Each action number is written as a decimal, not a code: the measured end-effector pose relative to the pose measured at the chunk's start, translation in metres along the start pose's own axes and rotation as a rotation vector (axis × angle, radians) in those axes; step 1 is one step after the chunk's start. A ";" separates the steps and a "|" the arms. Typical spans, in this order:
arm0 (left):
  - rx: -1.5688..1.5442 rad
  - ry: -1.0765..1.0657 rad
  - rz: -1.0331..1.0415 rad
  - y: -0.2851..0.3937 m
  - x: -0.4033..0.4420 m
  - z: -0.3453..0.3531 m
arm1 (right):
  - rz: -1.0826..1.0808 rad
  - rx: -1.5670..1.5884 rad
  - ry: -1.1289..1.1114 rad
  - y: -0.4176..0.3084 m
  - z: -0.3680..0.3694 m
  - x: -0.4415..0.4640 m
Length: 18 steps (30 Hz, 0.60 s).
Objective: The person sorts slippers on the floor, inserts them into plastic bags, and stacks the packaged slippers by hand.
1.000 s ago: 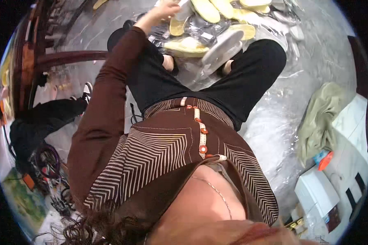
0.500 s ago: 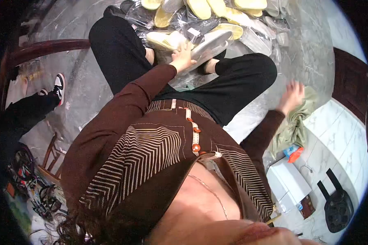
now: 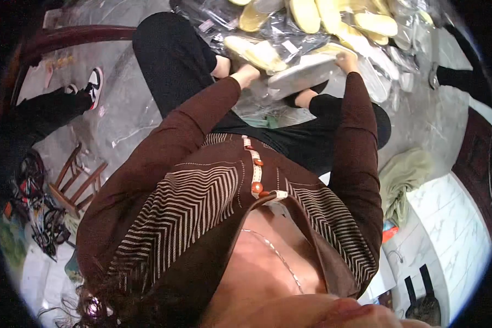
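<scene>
Slippers in clear plastic lie piled on the floor between and beyond my knees. My left hand (image 3: 247, 75) is at the near edge of a yellow slipper (image 3: 257, 53), close to my left foot; its fingertips are hidden. With fingers pressed together, my right hand (image 3: 346, 62) holds the far right end of a pale grey-white slipper (image 3: 300, 75), which lies tilted over my right foot. More yellow slippers (image 3: 305, 16) and dark plastic bags (image 3: 216, 19) spread out behind.
On the left are a person's leg and a black-and-white shoe (image 3: 95, 87), a wooden stool (image 3: 71, 186) and a bicycle (image 3: 44, 208). A green cloth (image 3: 404, 177) lies to the right. Another person's dark-trousered leg (image 3: 459, 78) shows at the upper right.
My left hand has come down from above the pile to the near slippers. My right hand, out of view at first, has moved from beside the green cloth onto the grey-white slipper.
</scene>
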State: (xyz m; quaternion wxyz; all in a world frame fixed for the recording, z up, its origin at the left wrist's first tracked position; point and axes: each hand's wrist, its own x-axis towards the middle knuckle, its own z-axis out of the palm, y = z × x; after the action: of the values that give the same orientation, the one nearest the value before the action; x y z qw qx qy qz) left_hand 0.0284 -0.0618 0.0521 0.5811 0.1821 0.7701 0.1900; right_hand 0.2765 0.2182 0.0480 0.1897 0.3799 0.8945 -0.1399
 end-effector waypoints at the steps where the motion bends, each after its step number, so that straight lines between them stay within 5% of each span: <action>1: 0.031 -0.153 -0.007 0.005 -0.010 0.000 | -0.007 0.006 -0.004 -0.011 -0.007 0.003; 3: 0.084 -0.457 0.102 0.008 -0.017 0.010 | 0.077 0.291 0.092 -0.034 -0.042 0.002; 8: -0.107 -0.341 0.408 -0.004 -0.002 0.035 | -0.031 0.506 0.313 -0.086 -0.122 -0.018; 10: 0.012 -0.150 0.528 -0.006 0.011 0.040 | -0.097 0.546 0.405 -0.103 -0.147 -0.030; 13: 0.071 0.020 0.646 0.012 -0.002 0.036 | -0.050 0.878 0.174 -0.115 -0.178 -0.046; 16: 0.068 0.158 0.739 0.046 -0.032 0.025 | -0.145 0.815 0.203 -0.122 -0.202 -0.061; 18: 0.087 0.429 1.009 0.066 -0.045 0.024 | -0.192 0.786 0.209 -0.141 -0.223 -0.080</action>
State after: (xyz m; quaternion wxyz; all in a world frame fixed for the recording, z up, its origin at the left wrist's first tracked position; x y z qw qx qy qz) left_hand 0.0670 -0.0257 0.1166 0.2400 0.5096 0.6956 0.4458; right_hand 0.1720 0.1613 0.2964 -0.0754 0.3503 0.8189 -0.4484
